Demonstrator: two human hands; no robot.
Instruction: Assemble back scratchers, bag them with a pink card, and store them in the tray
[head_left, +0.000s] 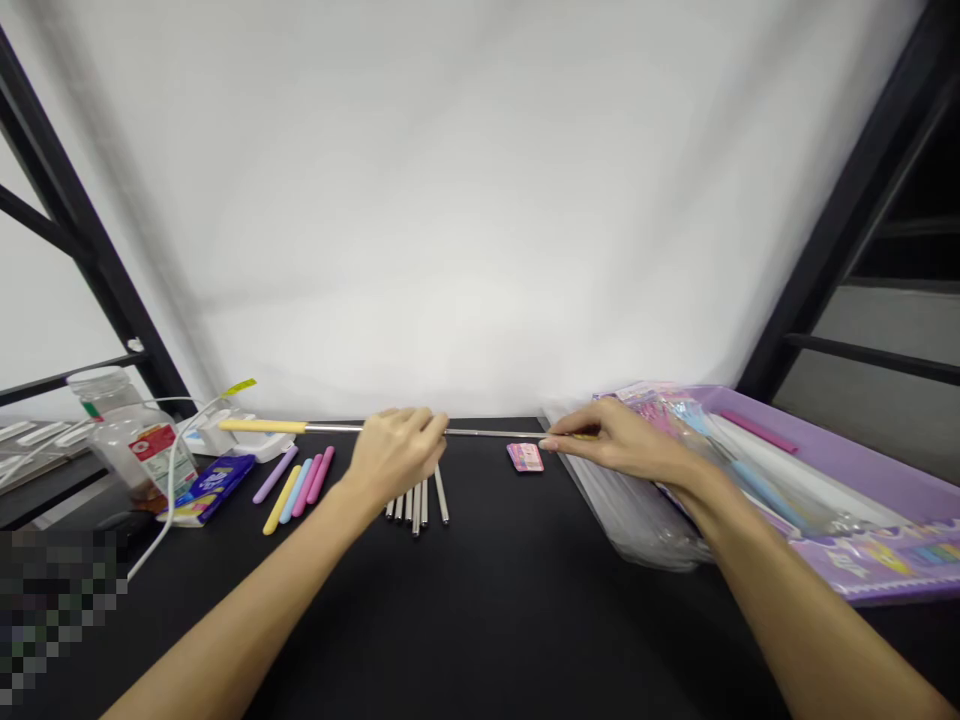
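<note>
Left hand [397, 450] closed around metal rod [487, 433] with yellow handle [262, 426], right hand [622, 435] in tight pinch near rod's thin end; rod crosswise over black table [510, 610], loose metal tubes [416, 510] below left hand, small pink cards [526, 457] near right, purple box [892, 440] farther right

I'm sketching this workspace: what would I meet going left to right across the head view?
Clear jar, blue packet, loose colored handles, left hand, pink cards, right hand, purple box. The thin rod in both hands spans several of these, so I left it out.
</note>
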